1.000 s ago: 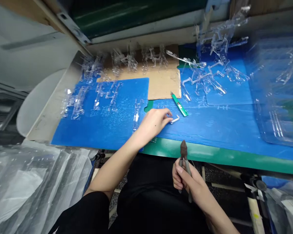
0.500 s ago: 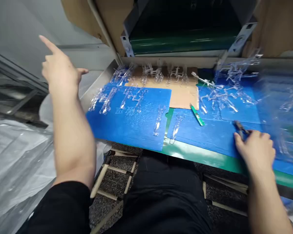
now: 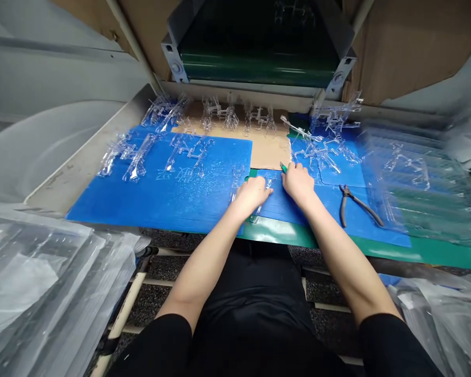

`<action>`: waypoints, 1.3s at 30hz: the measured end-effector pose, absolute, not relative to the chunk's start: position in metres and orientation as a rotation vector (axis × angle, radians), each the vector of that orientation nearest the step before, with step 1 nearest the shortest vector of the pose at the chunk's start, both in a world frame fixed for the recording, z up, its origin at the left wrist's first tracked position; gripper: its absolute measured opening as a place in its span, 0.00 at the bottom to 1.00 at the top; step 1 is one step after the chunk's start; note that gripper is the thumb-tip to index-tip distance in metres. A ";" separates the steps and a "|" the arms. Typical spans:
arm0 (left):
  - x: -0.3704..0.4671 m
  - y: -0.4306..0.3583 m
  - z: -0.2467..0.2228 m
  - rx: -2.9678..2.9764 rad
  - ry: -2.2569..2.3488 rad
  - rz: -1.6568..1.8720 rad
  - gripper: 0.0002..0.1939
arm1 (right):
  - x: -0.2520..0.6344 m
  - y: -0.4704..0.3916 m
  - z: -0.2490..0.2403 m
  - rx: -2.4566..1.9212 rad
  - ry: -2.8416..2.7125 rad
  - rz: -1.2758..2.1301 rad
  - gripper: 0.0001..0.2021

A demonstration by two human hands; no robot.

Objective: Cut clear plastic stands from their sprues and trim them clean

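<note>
My left hand [image 3: 251, 196] is low over the blue sheet [image 3: 149, 201] at the middle of the bench, its fingers curled beside a clear plastic piece [image 3: 267, 184]; what they grip is hidden. My right hand [image 3: 298, 180] is closed on a green pen-like tool [image 3: 283, 167], whose tip shows at the cardboard's lower edge. A second clear piece [image 3: 235, 180] lies just left of my left hand. The pliers [image 3: 353, 201] rest with handles spread on the blue sheet to the right of my right hand.
Clear branched plastic parts [image 3: 190, 149] lie at the left and along the back, with a tangled pile [image 3: 333, 120] at right. Beyond stands a green conveyor [image 3: 259, 68]. Clear trays [image 3: 427, 183] are on the right, plastic bags [image 3: 43, 293] at lower left.
My left hand has come down from the upper left to the bench middle. My right hand has let go of the pliers, moved left and taken hold of the green tool. The view has shifted.
</note>
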State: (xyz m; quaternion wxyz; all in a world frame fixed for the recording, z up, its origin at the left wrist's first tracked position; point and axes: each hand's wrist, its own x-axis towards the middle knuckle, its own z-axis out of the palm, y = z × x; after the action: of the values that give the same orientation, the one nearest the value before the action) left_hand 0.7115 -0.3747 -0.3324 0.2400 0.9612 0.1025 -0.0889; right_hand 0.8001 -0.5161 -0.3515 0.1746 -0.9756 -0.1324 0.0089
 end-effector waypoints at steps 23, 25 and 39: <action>0.603 -0.344 -0.278 1.379 0.120 0.403 0.28 | 0.595 -0.561 -0.306 -1.132 -0.391 0.756 0.06; 0.603 -0.347 -0.280 1.375 0.112 0.443 0.26 | 0.594 -0.560 -0.309 -1.138 -0.388 0.778 0.06; 0.568 -0.335 -0.335 1.561 -0.013 0.436 0.14 | 0.590 -0.596 -0.326 -1.881 -0.552 0.461 0.17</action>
State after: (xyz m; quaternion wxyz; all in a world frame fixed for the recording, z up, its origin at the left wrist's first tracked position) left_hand 0.5679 -0.3350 -0.3353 0.6892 0.6979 -0.0059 0.1949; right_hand 0.5901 -0.5961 -0.3255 0.5345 -0.7895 -0.2315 0.1936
